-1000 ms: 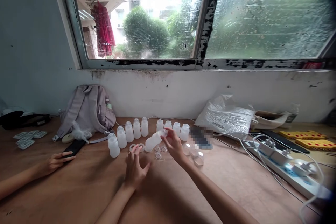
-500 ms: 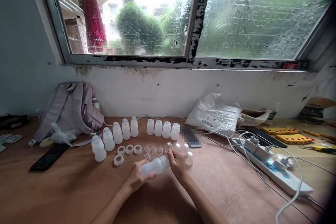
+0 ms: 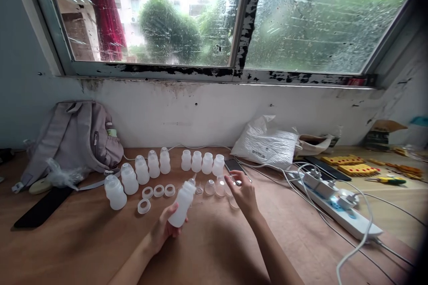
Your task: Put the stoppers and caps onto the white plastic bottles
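My left hand [image 3: 163,229] is wrapped round a frosted baby bottle [image 3: 182,205], tilted to the right, with a clear teat [image 3: 193,180] at its top. My right hand [image 3: 245,193] hovers over the clear domed caps [image 3: 209,187], its thumb and fingers apart; part of the caps is hidden behind it. Several white collar rings [image 3: 158,191] lie left of the bottle. A loose teat [image 3: 199,189] shows just right of the bottle's top. Behind stand several open bottles [image 3: 207,163], and to the left a slanting row of capped bottles [image 3: 129,179].
At the back left a grey backpack [image 3: 80,138] leans by the wall, near a black phone-like slab [image 3: 43,207]. A phone [image 3: 234,165] and a silver plastic parcel [image 3: 264,144] lie behind my right hand. To the right are a power strip [image 3: 347,218], cables and yellow tools [image 3: 357,169].
My right hand has left the bottle's top and moved right, over the caps. My left hand has tipped the bottle more upright, and its teat now shows. The view has shifted a little.
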Tool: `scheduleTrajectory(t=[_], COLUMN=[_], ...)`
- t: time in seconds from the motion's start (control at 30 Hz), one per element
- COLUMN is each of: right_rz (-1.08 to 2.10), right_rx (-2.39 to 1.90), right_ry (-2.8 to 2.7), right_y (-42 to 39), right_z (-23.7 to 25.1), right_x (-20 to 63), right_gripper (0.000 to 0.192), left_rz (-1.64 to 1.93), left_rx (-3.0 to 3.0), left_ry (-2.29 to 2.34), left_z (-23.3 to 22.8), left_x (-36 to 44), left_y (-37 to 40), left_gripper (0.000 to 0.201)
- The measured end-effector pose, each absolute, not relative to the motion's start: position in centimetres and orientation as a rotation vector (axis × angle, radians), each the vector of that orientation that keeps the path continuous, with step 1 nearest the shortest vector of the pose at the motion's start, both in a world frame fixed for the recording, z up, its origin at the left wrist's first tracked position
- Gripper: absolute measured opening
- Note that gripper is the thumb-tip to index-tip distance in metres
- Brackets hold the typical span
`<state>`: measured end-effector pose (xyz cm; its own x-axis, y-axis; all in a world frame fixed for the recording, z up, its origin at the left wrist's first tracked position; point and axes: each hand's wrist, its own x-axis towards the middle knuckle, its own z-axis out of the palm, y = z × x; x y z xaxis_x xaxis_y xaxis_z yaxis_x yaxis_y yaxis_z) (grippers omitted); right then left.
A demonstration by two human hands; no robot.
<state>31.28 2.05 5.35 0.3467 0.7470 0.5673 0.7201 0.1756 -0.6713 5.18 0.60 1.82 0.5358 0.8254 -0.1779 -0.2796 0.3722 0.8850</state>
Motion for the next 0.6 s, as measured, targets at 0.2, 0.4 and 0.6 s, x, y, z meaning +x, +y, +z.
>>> scheduleTrajectory(t=[0.2,0.4,0.6], right_rz=[-0.006,-0.073,-0.094], right_rx=[-1.788,-1.961,-1.829], right_ry=[-1.740,-1.850,-1.761], right_y=[2.1,2.3,2.2], right_z=[4.8,2.9,3.6], right_x=[31.7,31.8,31.2], right_gripper=[0.027,0.027,0.028], left_rz=[0.934,0.954,0.981], left_rx=[0.764,0.743,1.094], left_ry=[0.711,0.751,0.813], left_z=[2.2,2.1,2.2], left_x=[5.1,5.1,5.5], left_y=[1.2,1.2,0.8], left_gripper=[0.041,0.042,0.033])
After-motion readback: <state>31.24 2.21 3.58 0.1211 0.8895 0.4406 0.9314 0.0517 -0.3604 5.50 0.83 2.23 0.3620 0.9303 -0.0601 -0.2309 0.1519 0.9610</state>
